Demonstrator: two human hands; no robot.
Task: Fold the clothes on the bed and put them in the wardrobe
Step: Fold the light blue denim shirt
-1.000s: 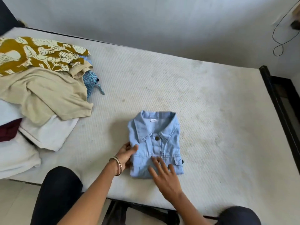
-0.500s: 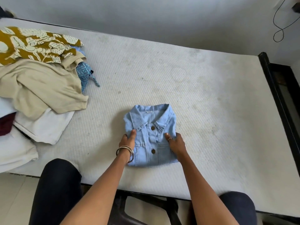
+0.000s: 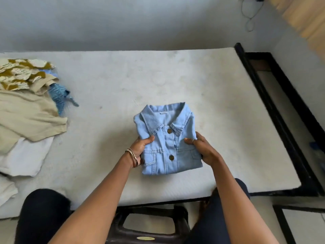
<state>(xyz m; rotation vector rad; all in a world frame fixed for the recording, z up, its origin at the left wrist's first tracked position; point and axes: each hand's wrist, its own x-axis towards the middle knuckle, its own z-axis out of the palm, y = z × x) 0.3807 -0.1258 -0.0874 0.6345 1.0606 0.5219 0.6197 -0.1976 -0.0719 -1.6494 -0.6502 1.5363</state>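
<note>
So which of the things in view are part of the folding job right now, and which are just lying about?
Part of the job:
- folded denim shirt, gripped by left hand and right hand
- pile of unfolded clothes
- mattress

Lying about:
- black stool
- wall cable

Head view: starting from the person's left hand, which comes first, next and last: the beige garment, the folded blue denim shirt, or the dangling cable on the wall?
1. Folded blue denim shirt: gripped by the left hand at its left edge.
2. Beige garment: in the pile at the bed's left side.
3. Dangling cable: on the wall, far upper right.
</note>
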